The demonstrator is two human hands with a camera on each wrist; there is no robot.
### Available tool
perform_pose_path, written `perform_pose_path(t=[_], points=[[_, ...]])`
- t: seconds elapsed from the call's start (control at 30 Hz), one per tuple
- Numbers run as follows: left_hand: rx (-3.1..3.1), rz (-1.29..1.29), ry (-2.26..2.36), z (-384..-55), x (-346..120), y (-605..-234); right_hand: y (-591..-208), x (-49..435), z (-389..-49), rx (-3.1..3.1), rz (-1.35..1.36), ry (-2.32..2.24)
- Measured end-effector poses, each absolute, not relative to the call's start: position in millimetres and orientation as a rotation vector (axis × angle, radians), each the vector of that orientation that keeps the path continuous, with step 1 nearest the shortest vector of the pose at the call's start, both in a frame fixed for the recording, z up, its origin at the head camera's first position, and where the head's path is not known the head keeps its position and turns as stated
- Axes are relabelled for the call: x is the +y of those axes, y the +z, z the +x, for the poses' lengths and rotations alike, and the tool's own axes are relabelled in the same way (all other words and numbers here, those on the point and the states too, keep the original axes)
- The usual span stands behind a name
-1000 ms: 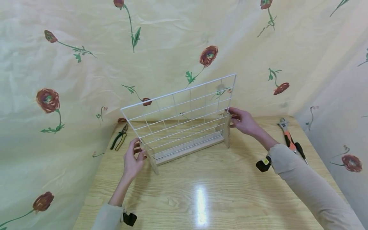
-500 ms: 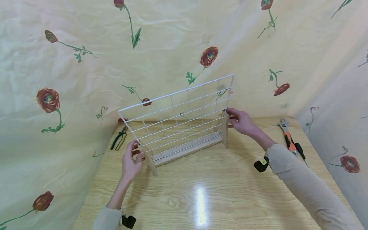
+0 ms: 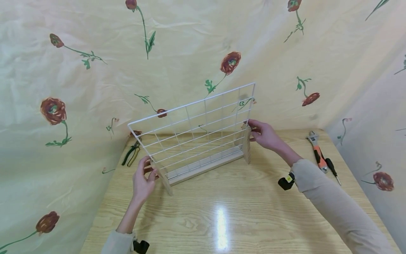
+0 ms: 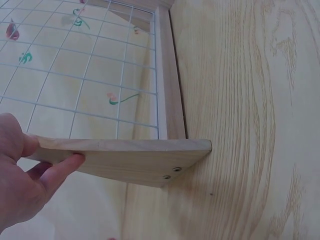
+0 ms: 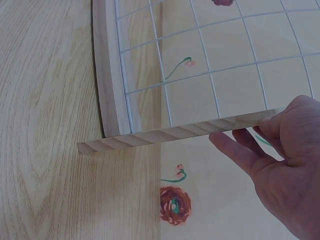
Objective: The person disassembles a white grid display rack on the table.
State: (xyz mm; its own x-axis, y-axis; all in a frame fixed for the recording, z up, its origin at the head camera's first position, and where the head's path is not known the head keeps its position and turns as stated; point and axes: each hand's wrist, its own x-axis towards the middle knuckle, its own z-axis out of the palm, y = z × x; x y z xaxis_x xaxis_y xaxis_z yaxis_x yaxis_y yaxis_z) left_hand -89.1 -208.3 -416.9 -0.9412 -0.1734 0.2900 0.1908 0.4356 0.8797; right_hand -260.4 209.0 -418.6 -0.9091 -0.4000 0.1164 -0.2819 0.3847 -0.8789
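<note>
A rack of white wire grid [image 3: 196,120] in a wooden base stands on the table, slanting up to the right in the head view. My left hand [image 3: 144,180] grips its left wooden side panel [image 4: 135,157], thumb and fingers on opposite faces. Two screw heads [image 4: 176,169] show low on that panel. At the other end, my right hand [image 3: 264,135] holds the upper part of the right side panel [image 5: 165,136]. A wooden crossbar [image 3: 206,168] joins both panels near the table top. Some fingertips are hidden behind the panels.
Pliers [image 3: 131,152] lie at the table's back left corner. On the right lie an adjustable wrench [image 3: 318,151] with orange grips and a black-handled screwdriver [image 3: 333,170]. Flower-printed cloth [image 3: 190,42] hangs behind the table [image 3: 190,218] and along both sides.
The rack has shifted slightly to the left, with both hands still holding its side panels and moving along with it. The tools have stayed in place.
</note>
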Motion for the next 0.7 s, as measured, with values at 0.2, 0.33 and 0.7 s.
perform_pose_path(t=[0.2, 0.33, 0.7], points=[[-2.358, 0.024, -1.515, -89.0, -212.5, -423.4, -419.8, 207.0, -261.1, 2.513, -0.628, -1.559], [-2.35, 0.017, -1.501, -87.3, -212.2, -421.8, -420.2, 205.6, -261.5, 2.51, -0.634, -1.565], [-2.352, 0.027, -1.484, -84.0, -213.5, -420.1, -420.3, 199.2, -261.2, 2.495, -0.627, -1.596]])
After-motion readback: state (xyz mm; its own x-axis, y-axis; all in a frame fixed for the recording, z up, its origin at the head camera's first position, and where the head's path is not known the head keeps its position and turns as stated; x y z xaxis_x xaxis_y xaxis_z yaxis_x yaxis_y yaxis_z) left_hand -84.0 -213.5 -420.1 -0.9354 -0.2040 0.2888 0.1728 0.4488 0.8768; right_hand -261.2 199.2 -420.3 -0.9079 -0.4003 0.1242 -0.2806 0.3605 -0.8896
